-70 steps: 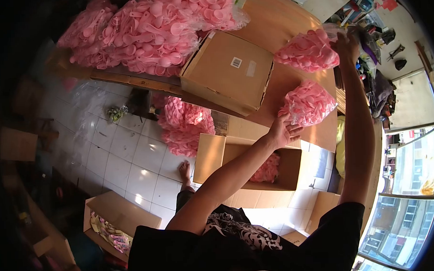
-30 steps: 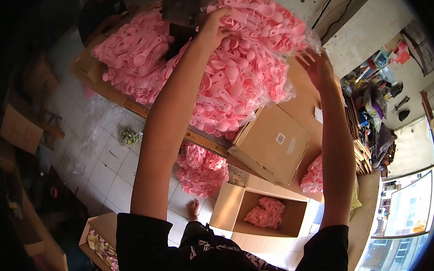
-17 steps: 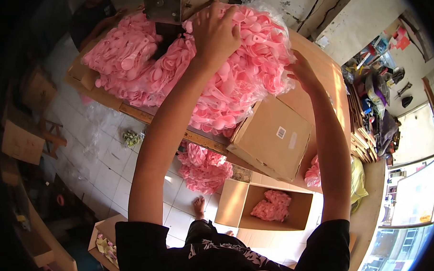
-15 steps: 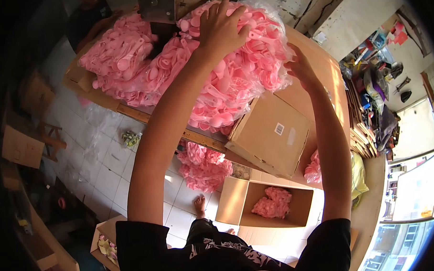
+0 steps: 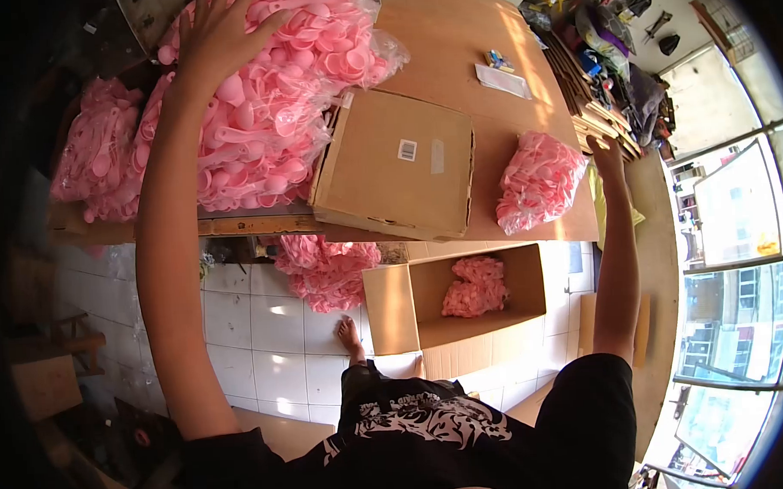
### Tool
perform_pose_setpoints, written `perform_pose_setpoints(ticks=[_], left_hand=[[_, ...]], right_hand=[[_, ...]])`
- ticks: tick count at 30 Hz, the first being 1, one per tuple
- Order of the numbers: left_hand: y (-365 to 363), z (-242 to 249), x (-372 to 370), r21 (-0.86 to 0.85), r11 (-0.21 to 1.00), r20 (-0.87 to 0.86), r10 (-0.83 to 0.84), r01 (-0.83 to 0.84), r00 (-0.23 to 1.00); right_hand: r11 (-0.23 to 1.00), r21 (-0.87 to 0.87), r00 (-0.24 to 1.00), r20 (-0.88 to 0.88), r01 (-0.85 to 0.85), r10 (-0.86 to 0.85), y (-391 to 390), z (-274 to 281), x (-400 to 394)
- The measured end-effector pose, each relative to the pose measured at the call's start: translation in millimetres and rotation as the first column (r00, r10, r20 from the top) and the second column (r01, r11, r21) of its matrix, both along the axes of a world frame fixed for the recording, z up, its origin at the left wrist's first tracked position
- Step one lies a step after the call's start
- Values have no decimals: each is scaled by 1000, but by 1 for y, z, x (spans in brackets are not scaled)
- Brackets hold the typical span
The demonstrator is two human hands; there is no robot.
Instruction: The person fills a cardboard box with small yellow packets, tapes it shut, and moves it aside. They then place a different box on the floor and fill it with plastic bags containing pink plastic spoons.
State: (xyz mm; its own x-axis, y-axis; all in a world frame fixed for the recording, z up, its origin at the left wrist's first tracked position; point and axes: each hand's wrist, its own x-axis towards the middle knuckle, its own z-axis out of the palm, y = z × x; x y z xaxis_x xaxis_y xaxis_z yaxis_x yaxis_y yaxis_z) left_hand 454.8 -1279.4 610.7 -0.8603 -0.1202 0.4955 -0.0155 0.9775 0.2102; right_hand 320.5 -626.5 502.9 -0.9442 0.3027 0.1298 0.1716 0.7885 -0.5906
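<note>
My left hand (image 5: 216, 31) lies flat with spread fingers on top of a big pile of clear bags full of pink plastic spoons (image 5: 266, 119) on the wooden table (image 5: 453, 35). My right hand (image 5: 608, 155) is open beside a single bag of pink spoons (image 5: 538, 181) near the table's right front edge, right at the bag's right side without gripping it. An open cardboard box (image 5: 394, 309) on the floor below the table holds another pink bag (image 5: 472, 286).
A closed cardboard box (image 5: 397, 162) with a barcode label lies on the table between the pile and the single bag. More pink bags (image 5: 323, 268) lie on the tiled floor under the table. Clutter and tools (image 5: 609, 47) crowd the far right. My bare foot (image 5: 350, 336) stands by the open box.
My right hand has left the big pile and swung down to the single bag at the table's right edge. My left hand stays on the pile. The view has tilted down.
</note>
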Motion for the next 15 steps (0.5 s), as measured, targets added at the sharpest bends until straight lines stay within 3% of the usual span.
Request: perform_pose_setpoints(ticks=[1,3,6,9,11,13,15], left_hand=[[7,-1,14,-151,988,-128,-41,21,991],[24,-14,39,-298,943,-377,-259,148,889],[53,-32,111,-122,940,-222,-338,318,914],[80,-56,176,20,917,8,-398,398,917],[89,-77,210,177,876,122,-472,449,873],[95,-107,241,268,825,188,-551,497,813],[99,-127,267,388,760,272,-634,521,724]], right_hand=[[991,57,992,10,125,-126,23,-21,9],[914,-187,884,381,361,-271,-7,-19,67],[770,-531,831,557,353,4,-22,-43,110],[531,-638,741,671,557,28,-13,-102,98],[588,-758,840,490,281,231,-34,-85,119],[496,-825,853,443,269,276,-39,-92,111],[163,-952,872,304,260,384,-15,-127,88]])
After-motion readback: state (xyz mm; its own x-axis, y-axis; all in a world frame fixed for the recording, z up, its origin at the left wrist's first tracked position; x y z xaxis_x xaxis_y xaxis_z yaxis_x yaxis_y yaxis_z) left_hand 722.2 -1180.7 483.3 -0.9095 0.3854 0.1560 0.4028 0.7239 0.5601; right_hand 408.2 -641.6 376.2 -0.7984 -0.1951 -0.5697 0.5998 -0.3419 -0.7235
